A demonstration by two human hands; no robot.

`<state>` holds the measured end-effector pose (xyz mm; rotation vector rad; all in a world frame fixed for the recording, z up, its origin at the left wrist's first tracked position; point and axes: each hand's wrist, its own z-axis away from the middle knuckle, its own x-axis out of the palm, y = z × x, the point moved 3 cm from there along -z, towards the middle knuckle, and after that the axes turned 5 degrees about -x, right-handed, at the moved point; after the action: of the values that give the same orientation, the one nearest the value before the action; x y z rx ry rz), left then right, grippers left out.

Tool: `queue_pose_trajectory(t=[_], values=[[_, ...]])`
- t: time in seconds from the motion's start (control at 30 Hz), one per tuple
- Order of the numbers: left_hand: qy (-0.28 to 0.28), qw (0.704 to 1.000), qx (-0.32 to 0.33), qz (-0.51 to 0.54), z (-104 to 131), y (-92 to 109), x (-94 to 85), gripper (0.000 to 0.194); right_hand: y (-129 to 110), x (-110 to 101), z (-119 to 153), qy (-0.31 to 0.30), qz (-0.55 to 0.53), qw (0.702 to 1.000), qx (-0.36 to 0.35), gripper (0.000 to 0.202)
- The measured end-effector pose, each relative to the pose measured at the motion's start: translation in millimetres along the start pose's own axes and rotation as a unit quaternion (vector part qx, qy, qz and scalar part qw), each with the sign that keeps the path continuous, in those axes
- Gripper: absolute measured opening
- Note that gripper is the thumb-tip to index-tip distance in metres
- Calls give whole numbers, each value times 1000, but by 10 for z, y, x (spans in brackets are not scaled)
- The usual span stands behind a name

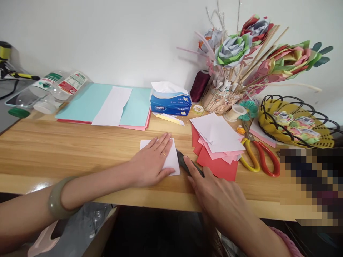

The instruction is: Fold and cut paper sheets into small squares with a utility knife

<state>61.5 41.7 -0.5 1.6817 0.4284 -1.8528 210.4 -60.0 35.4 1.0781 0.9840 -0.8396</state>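
Note:
A small white sheet of paper (pixel 174 165) lies on the wooden table, partly covered by my left hand (pixel 154 162). That hand presses flat on it, fingers stretched out and a ring on one of them. My right hand (pixel 214 189) is closed around a dark-handled utility knife (pixel 184 164), with the index finger laid along the handle. The knife's front end is at the right edge of the sheet; its blade is hard to make out. Just right of the knife is a loose stack of white, pink and red paper pieces (pixel 218 134).
Scissors (pixel 259 157) with yellow and red handles lie right of the stack. Behind stand a tissue pack (pixel 170 101), a thread spool (pixel 200 85), paper flowers (pixel 233 50) and a yellow basket (pixel 268 121). Coloured sheets (pixel 80 103) and plastic bottles (pixel 71 85) lie at left.

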Motion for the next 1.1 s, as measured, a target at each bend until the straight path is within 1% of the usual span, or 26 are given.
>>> queue_pose_trajectory(t=[0.13,0.27,0.6,0.7,0.8,0.87,0.93,1.0,1.1], values=[[-5,1000,-1,-5,-1,4,-4,82,-5,-46,-37,-46,-10,999,9,60],[5,1000,2,2,3,1,1,82,-5,-96,-69,-81,-21,996,14,60],[-3,1000,-1,11,-3,5,-13,83,40,-104,-136,-92,-29,995,25,57],[-4,1000,-3,9,-1,1,-7,83,59,-130,-185,-86,-40,995,23,54],[4,1000,2,5,3,2,-3,82,94,-166,-300,-67,-43,997,14,51],[7,1000,2,4,9,3,-3,82,144,-201,-380,-46,-31,998,24,50],[7,1000,0,9,19,2,-7,81,214,-243,-420,-27,-17,998,50,49],[12,1000,1,25,30,-5,-21,81,288,-279,-393,-19,-11,997,74,51],[39,996,-3,85,28,-43,-59,78,385,-289,-234,1,-9,995,102,54]])
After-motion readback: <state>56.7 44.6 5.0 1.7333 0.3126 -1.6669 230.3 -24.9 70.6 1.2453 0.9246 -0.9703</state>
